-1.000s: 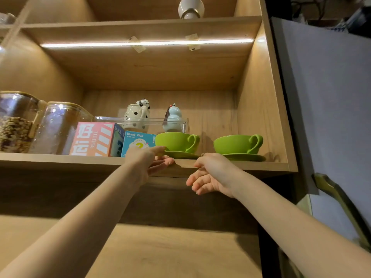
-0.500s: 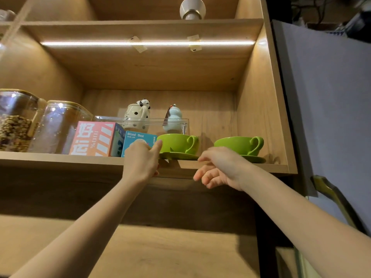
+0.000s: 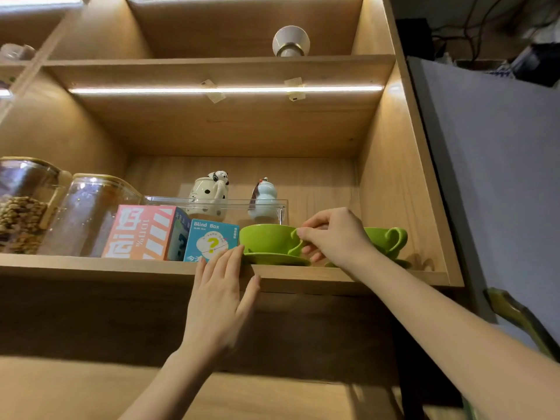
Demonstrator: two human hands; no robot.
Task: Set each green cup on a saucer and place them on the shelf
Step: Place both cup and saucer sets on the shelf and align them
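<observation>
Two green cups stand on green saucers on the lit wooden shelf (image 3: 121,266). The left cup (image 3: 266,239) rests on its saucer (image 3: 275,259) near the shelf's front edge. My right hand (image 3: 336,236) pinches that cup's handle between thumb and fingers. Behind my right hand, the right cup (image 3: 386,237) is partly hidden, and only a sliver of its saucer (image 3: 403,263) shows. My left hand (image 3: 219,294) lies flat and open against the shelf's front edge, fingertips touching the left saucer's rim.
Left of the cups stand a blue "Blind Box" carton (image 3: 210,241), a pink box (image 3: 141,233) and two glass jars (image 3: 88,213). A clear tray (image 3: 218,204) with two ceramic figurines sits behind. The cabinet side wall (image 3: 400,189) is right of the cups.
My right hand rose from below the shelf edge and took the left cup's handle. My left hand opened flat against the shelf front, fingertips at the saucer.
</observation>
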